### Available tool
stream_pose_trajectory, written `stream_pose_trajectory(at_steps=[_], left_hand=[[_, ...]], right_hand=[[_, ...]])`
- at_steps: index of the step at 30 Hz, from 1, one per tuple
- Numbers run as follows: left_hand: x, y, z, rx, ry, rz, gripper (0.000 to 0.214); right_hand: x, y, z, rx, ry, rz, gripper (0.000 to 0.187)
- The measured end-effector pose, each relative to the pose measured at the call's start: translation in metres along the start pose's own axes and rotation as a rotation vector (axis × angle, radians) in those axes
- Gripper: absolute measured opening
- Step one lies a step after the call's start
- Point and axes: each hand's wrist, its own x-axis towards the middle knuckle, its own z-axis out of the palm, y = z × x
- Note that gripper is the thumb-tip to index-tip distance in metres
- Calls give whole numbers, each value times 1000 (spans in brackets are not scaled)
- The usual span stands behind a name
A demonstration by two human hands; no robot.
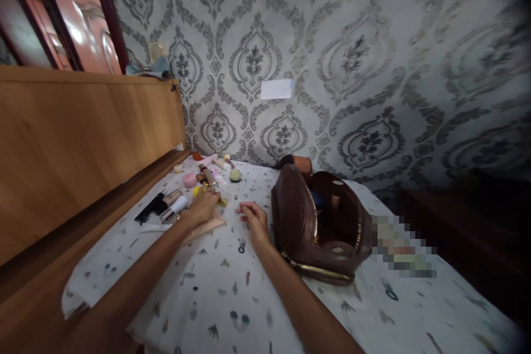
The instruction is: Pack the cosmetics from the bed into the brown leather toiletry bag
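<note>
My left hand [204,204] reaches in among the cosmetics on the cloth. Its fingers curl down beside a yellow item [196,191] and a gold-coloured piece [223,202]; whatever they grip is hidden. Under that wrist lies a flat beige packet [209,225]. My right hand [255,217] is closed in a pinch just left of the handbag, with something tiny and reddish at its fingertips. The brown handbag [292,215] stands unzipped, showing a dark inside with a few items.
Near my left hand lie a white tube [177,206], black sticks [150,208], a pink round case [189,180] and a small jar [235,176]. A brown cylinder [302,165] sits behind the bag. A wooden panel [91,144] borders the left; patterned wallpaper [282,38] covers the wall.
</note>
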Motion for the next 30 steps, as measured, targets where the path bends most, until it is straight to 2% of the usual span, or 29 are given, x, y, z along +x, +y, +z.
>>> stream_pose_trajectory(at_steps=[8, 12, 15, 19, 23, 26, 30], left_hand=[[-1, -4, 2, -36, 64, -19, 15], [-2, -14, -9, -84, 117, -47, 23], [-12, -39, -26, -99, 161, -124, 31], [-44, -91, -48, -49, 188, -344, 34], [-78, -136, -54, -3, 148, -579, 25], [-93, -153, -48, -12, 98, -685, 19], [-95, -164, -45, -56, 56, -719, 12]], right_hand=[[2, 1, 0, -10, -18, -25, 22], [4, 3, 0, -18, -14, -13, 23], [5, 5, 0, -17, -7, -6, 25], [5, 6, -1, -16, -4, 3, 26], [5, 6, 0, -13, -4, 4, 26], [4, 5, 1, -13, -5, 4, 26], [3, 4, 1, -18, -17, 2, 25]])
